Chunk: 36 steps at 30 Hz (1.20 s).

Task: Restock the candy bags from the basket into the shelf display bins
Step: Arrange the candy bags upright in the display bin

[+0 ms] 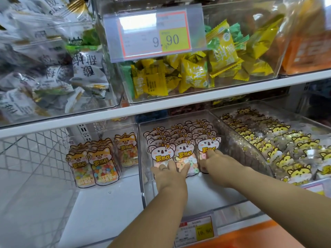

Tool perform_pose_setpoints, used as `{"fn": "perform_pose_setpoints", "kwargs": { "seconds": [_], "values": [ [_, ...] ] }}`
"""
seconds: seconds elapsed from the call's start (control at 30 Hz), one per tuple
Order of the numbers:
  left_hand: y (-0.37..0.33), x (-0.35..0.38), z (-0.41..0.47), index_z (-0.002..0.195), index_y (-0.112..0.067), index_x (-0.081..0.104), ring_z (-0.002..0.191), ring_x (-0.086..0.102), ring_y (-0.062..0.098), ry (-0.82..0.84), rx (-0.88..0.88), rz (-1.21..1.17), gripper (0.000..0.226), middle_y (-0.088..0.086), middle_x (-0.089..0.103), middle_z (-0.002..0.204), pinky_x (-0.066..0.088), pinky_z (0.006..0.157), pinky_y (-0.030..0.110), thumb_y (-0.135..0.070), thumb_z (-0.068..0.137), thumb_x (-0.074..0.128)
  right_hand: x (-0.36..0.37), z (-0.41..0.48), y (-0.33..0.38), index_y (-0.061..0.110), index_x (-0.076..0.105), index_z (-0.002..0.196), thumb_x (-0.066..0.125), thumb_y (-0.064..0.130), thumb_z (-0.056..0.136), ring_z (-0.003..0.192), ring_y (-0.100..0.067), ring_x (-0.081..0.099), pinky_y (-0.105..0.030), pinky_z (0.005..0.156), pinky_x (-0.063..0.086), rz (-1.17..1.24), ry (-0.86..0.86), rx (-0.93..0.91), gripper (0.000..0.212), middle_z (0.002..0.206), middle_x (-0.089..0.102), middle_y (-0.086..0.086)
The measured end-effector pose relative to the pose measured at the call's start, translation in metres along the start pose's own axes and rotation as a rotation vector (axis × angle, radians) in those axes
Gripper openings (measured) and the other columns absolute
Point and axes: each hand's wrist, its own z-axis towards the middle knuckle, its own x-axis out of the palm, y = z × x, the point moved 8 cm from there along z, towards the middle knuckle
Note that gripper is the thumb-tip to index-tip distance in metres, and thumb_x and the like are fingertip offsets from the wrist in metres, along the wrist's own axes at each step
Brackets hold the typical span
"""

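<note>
Candy bags (185, 154) look light and floppy, so grab the tops imo. Left hand (169, 174) and right hand (217, 162) press them flat-fingered from 6 o'clock.

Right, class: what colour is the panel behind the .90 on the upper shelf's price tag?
Yellow: the panel shows clearest in the head view.

You can read 9.90 on the upper price tag (155, 33), 16.80 on the lower price tag (196, 231) (its small print blurs), and 罗班长 on the koala bags (162, 154) and dog bags (100, 161).
</note>
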Motion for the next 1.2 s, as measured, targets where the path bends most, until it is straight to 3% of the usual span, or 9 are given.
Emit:
{"fn": "perform_pose_setpoints", "kwargs": {
  "seconds": [0.27, 0.67, 0.87, 1.03, 1.13, 1.2],
  "values": [
    [0.000, -0.002, -0.003, 0.156, -0.043, -0.011, 0.139, 0.031, 0.043, -0.021, -0.002, -0.069, 0.092, 0.018, 0.014, 0.157, 0.028, 0.112, 0.057, -0.033, 0.096, 0.059, 0.002, -0.001, 0.005, 0.016, 0.050, 0.141, 0.055, 0.012, 0.092, 0.124, -0.030, 0.041, -0.041, 0.100, 0.040, -0.322, 0.018, -0.053, 0.049, 0.136, 0.041, -0.011],
    [0.006, -0.002, -0.013, 0.157, -0.043, -0.007, 0.135, 0.040, 0.039, 0.010, 0.013, -0.155, 0.089, 0.019, 0.029, 0.152, 0.032, 0.110, 0.053, -0.023, 0.097, 0.055, -0.006, -0.013, 0.001, 0.017, 0.052, 0.139, 0.047, 0.002, 0.093, 0.124, -0.032, 0.045, -0.043, 0.097, 0.048, -0.107, 0.044, 0.010, 0.048, 0.134, 0.045, -0.011],
    [0.009, -0.012, -0.032, 0.157, -0.041, -0.002, 0.133, 0.043, 0.038, -0.002, 0.024, -0.191, 0.085, 0.017, 0.034, 0.152, 0.035, 0.108, 0.051, -0.020, 0.097, 0.054, -0.026, -0.034, 0.003, 0.020, 0.055, 0.132, 0.044, 0.009, 0.092, 0.117, -0.031, 0.053, -0.041, 0.086, 0.049, -0.014, -0.064, 0.000, 0.043, 0.127, 0.054, -0.009],
    [0.014, -0.046, -0.090, 0.155, -0.036, 0.022, 0.124, 0.054, 0.032, -0.317, 0.138, -0.382, 0.062, 0.007, 0.047, 0.143, 0.043, 0.096, 0.043, -0.032, 0.100, 0.051, -0.061, -0.089, 0.013, 0.032, 0.060, 0.117, 0.053, 0.030, 0.092, 0.106, -0.018, 0.060, -0.035, 0.081, 0.052, 0.258, -0.328, -0.062, 0.026, 0.113, 0.063, 0.007],
    [0.020, -0.052, -0.153, 0.149, -0.038, 0.037, 0.118, 0.056, 0.022, -0.545, 0.246, -0.596, 0.051, -0.006, 0.054, 0.132, 0.048, 0.089, 0.038, -0.032, 0.100, 0.049, -0.074, -0.146, 0.034, 0.026, 0.067, 0.105, 0.063, 0.024, 0.091, 0.091, -0.013, 0.064, -0.034, 0.076, 0.053, 0.494, -0.584, -0.172, 0.015, 0.095, 0.067, 0.011],
    [0.023, -0.036, -0.187, 0.143, -0.036, 0.048, 0.109, 0.058, 0.016, -0.597, 0.336, -0.790, 0.047, -0.011, 0.058, 0.118, 0.051, 0.087, 0.039, -0.029, 0.097, 0.050, -0.063, -0.185, 0.050, 0.019, 0.071, 0.099, 0.067, 0.014, 0.089, 0.081, -0.008, 0.064, -0.025, 0.072, 0.051, 0.652, -0.668, -0.244, 0.012, 0.087, 0.069, 0.008]
  ]
}}
